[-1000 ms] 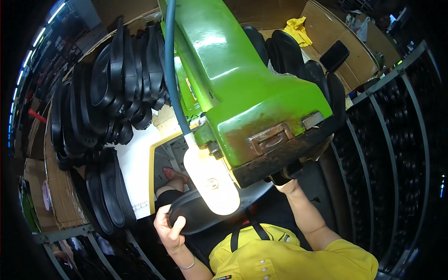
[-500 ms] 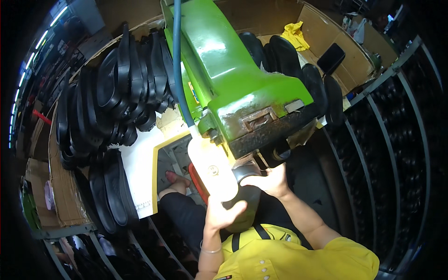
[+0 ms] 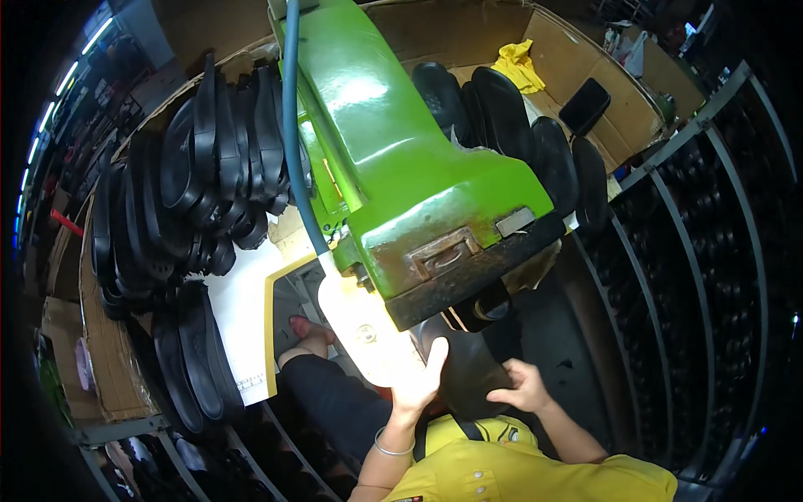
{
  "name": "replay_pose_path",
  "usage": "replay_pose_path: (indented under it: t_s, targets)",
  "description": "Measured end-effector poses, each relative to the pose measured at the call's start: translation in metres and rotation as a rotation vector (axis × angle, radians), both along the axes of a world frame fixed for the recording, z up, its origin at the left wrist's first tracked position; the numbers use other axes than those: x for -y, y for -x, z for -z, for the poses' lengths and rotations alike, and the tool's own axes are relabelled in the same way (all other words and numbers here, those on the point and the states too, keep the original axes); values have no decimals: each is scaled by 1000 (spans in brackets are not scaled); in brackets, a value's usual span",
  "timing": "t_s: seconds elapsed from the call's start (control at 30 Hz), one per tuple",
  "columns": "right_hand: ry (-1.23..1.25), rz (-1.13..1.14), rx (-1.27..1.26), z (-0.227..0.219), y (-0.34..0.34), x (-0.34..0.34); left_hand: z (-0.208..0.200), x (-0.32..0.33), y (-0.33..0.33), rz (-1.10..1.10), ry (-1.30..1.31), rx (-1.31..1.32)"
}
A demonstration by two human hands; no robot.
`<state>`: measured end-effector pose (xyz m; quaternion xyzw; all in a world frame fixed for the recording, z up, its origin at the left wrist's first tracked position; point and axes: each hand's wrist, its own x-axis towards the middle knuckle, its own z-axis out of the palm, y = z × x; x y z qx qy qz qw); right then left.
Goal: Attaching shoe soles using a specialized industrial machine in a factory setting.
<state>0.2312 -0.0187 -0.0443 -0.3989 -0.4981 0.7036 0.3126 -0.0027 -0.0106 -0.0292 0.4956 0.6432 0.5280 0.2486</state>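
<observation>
Both hands gripped a black sole (image 3: 465, 368) under the green machine (image 3: 410, 167): left hand (image 3: 416, 378) fingers spread flat, right hand (image 3: 524, 387) pinching its edge

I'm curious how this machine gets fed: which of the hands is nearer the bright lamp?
Left. The left hand lies against the lamp's lower edge, gripping the black sole. The right hand holds the sole's other side, farther from the lamp.
</observation>
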Motion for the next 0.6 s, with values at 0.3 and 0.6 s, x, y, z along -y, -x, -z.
replay_pose_path:
  t_s: [0.3, 0.6]
  targets:
    - [-228, 250, 233, -19, -33, -57, -16, 11, 25, 4, -60, 461]
    - [-65, 711, -171, -12, -24, -66, -10, -6, 16, 12, 14, 99]
